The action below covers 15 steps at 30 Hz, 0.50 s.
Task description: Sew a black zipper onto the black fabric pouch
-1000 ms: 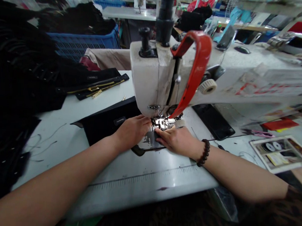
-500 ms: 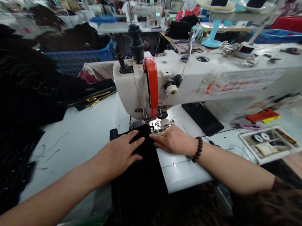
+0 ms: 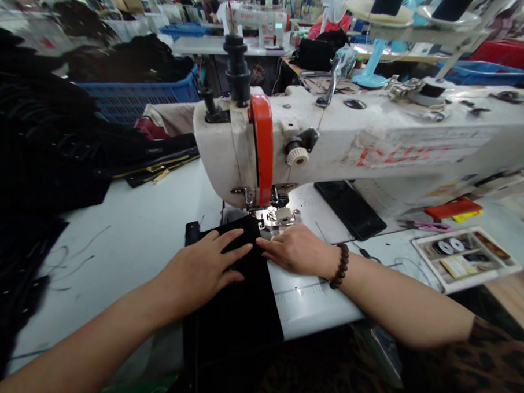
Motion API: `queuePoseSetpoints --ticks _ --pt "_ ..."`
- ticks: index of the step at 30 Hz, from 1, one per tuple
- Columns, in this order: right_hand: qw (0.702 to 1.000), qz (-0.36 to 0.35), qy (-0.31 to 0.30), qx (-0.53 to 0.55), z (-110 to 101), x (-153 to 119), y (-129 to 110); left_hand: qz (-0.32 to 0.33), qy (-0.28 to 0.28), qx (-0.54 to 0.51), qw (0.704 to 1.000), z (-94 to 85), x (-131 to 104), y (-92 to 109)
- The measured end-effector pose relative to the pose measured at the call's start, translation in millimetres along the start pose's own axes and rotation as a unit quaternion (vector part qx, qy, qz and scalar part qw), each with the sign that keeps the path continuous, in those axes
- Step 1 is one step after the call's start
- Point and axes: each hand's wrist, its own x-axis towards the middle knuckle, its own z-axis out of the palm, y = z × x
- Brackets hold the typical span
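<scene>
Running from the near table edge at lower centre up toward the presser foot (image 3: 279, 216), the black panel (image 3: 235, 311) has its long axis close to vertical in the frame, leaning slightly left at the top, with its far short edge pointing at the needle area. It is plain, matte and dark, flat on the table (image 3: 134, 237), and a small black tab juts from its upper left corner; its near end hangs over the table edge.

At far left lies a heap of black fabric (image 3: 33, 152), with a blue crate (image 3: 136, 95) behind it in the upper left. Right of that, the left hand (image 3: 202, 269) lies flat on the panel, fingers spread and pressed down, gripping nothing. Above it stands the sewing machine (image 3: 334, 142) with its red guard (image 3: 262, 150). The right hand (image 3: 296, 250) rests just beside the panel's right edge, fingers together and flat, tips touching the cloth just below the foot, a bead bracelet (image 3: 340, 266) on the wrist. Further right lie a phone (image 3: 350, 209) and a tray (image 3: 465, 257).
</scene>
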Motion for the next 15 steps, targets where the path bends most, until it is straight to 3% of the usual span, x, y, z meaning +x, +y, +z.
queuePoseSetpoints --ticks 4,7,9,12,15 --pt "1.000 0.017 -0.017 -0.002 -0.7 0.9 -1.5 -0.006 -0.003 0.022 1.000 -7.7 1.4 5.3" --pt "0.999 0.032 -0.037 0.001 -12.4 -1.7 -5.6 0.003 0.032 0.025 0.999 -16.2 -9.1 29.1" --pt "0.998 0.039 -0.058 0.004 -26.4 -7.3 -11.5 0.050 0.038 -0.013 0.998 -17.8 -21.7 48.4" --pt "0.994 0.043 -0.101 0.010 -46.3 -23.9 -26.2 0.086 0.044 -0.051 0.994 -9.7 -40.7 66.5" --pt "0.994 0.019 -0.094 0.050 -48.8 -48.8 -45.7 0.070 0.109 -0.076 0.989 4.1 -51.9 67.2"
